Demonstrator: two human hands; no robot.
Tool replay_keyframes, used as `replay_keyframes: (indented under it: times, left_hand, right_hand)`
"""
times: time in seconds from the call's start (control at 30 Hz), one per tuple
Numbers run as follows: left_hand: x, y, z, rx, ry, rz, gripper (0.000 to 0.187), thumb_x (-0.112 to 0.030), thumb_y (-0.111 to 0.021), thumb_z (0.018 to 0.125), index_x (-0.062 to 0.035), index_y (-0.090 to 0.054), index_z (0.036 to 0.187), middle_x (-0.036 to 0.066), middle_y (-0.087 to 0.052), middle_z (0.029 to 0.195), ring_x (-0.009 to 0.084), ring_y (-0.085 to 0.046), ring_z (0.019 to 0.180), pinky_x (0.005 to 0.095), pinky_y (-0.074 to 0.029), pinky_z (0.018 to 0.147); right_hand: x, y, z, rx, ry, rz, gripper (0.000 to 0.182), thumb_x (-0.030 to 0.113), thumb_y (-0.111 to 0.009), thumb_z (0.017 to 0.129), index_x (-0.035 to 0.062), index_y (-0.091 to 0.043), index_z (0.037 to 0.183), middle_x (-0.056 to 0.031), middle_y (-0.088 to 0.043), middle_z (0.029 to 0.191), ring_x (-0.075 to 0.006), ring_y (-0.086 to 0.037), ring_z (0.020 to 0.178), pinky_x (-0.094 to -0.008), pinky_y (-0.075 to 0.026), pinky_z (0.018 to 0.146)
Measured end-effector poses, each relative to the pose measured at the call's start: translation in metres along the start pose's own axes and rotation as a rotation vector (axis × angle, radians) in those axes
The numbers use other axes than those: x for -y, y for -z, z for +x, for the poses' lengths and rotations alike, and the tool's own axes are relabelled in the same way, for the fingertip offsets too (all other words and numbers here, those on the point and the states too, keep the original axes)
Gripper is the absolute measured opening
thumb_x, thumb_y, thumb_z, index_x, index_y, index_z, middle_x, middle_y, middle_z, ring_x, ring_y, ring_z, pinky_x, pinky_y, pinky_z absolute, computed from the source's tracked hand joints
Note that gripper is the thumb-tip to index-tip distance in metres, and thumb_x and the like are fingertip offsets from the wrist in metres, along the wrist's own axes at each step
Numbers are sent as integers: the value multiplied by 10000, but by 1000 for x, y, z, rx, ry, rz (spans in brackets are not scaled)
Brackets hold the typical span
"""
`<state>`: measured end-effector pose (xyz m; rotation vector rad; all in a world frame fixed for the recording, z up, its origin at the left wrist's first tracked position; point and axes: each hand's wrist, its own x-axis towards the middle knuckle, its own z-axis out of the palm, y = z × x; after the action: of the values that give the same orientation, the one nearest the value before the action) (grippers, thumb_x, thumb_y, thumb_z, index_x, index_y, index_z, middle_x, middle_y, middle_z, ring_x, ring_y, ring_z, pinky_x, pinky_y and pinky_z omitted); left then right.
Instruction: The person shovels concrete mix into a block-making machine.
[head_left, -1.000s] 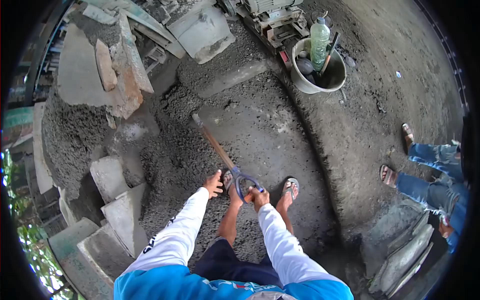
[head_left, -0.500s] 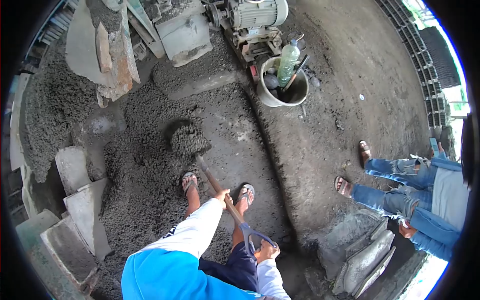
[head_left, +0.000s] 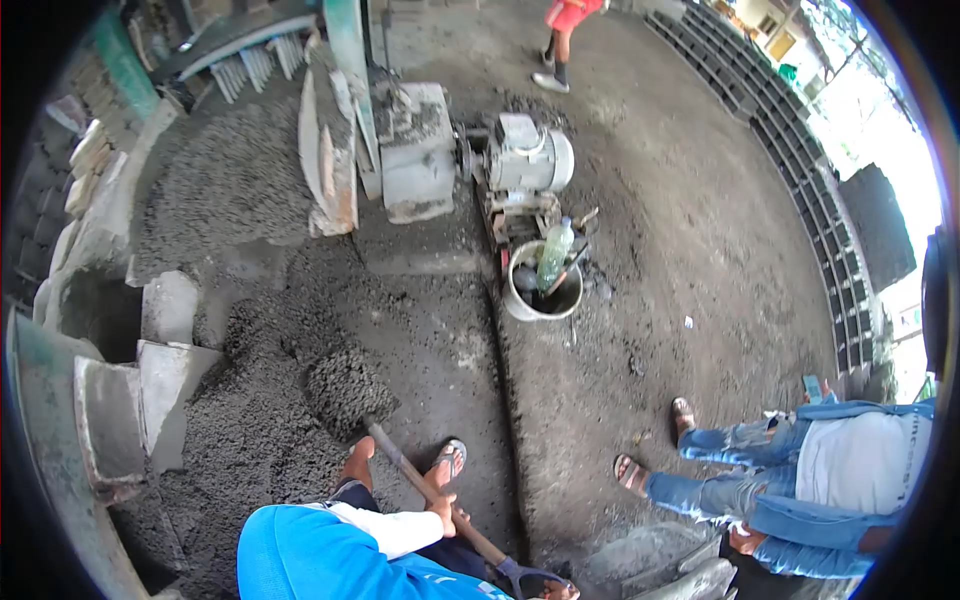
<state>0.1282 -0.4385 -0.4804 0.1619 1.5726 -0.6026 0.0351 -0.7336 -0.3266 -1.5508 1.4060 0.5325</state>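
My left hand (head_left: 443,512) is closed around the wooden shaft of a shovel (head_left: 412,470). At the lower edge of the head view, my right hand (head_left: 558,590) grips the shovel's D-shaped handle and is partly cut off. A heap of dark, damp, grainy mix (head_left: 350,390) covers the blade, which is hidden beneath it. The blade end is beside a larger spread of the same mix (head_left: 250,410) on the floor, left of my sandalled feet.
A motor (head_left: 530,155) stands ahead, with a bucket (head_left: 525,310) holding a bottle (head_left: 556,250) behind the floor step. Slabs (head_left: 165,400) border the left. A person in torn jeans (head_left: 740,470) stands at right; another in red shorts (head_left: 568,15) is far ahead. Block stacks (head_left: 790,170) line the right.
The view has tilted up, so the shovel, hands and feet appear lower. A person in red shorts has come into view. Both hands keep hold of the loaded shovel.
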Motion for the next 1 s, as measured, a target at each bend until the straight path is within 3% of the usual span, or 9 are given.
replay_keyframes:
  times: [0.23,0.3,0.5,0.6,0.63,0.7,0.77,0.87,1.0]
  left_hand:
    - [-41,-30,-234,225,-165,-50,167,-216,-641,870,-121,-523,940,54,-510,789,212,-530,717,417,-510,674]
    - [-68,-39,-292,181,-400,-7,166,-164,-648,860,-95,-528,953,44,-522,833,182,-538,749,376,-524,718]
    - [-196,-99,-464,719,-864,4,323,-171,-755,806,-105,-500,995,24,-475,887,178,-511,798,375,-513,777]
    - [-249,-119,-531,968,-854,114,264,-235,-734,829,-130,-505,908,25,-495,740,215,-537,722,443,-476,767]
    - [-268,-123,-540,1020,-867,109,259,-259,-730,843,-130,-507,873,12,-501,695,203,-543,662,446,-474,729]
    - [-297,-118,-549,1168,-864,71,257,-279,-722,859,-134,-512,836,32,-512,694,224,-548,637,438,-471,716]
    - [-320,-103,-539,1225,-860,41,287,-328,-737,852,-141,-519,852,10,-532,698,197,-551,634,434,-463,694]
    - [-354,-76,-506,1091,-879,16,302,-363,-744,852,-149,-532,830,14,-554,678,194,-551,592,417,-470,648]
    - [-342,-54,-475,916,-1013,92,286,-365,-731,866,-138,-561,831,26,-578,712,222,-574,647,448,-485,701]
  right_hand:
    - [0,-33,44,193,18,117,50,30,-631,756,-9,-599,752,-111,-566,604,-232,-530,438,-393,-455,372]
    - [17,-67,59,320,131,292,51,29,-634,749,-6,-598,744,-107,-564,596,-233,-524,429,-390,-449,365]
    - [225,-166,-164,764,686,540,213,187,-547,875,72,-511,698,-78,-503,519,-174,-491,386,-346,-428,384]
    - [276,-188,-265,537,1146,520,194,184,-617,825,57,-516,719,-69,-516,538,-198,-538,424,-339,-437,408]
    - [286,-192,-292,414,1291,442,205,187,-652,795,52,-515,724,-77,-523,552,-221,-556,440,-344,-437,421]
    - [299,-200,-321,-157,2033,96,173,94,-703,702,45,-541,737,-107,-553,624,-291,-571,516,-361,-463,505]
    - [304,-210,-335,93,2442,14,293,74,-721,557,50,-632,835,-109,-610,807,-321,-599,717,-435,-492,669]
    - [273,-244,-333,104,2501,-314,315,135,-689,603,93,-652,912,-45,-608,877,-246,-591,900,-458,-444,897]
    - [237,-280,-246,155,2371,-370,251,132,-682,609,97,-618,849,-77,-584,950,-304,-584,960,-484,-443,888]
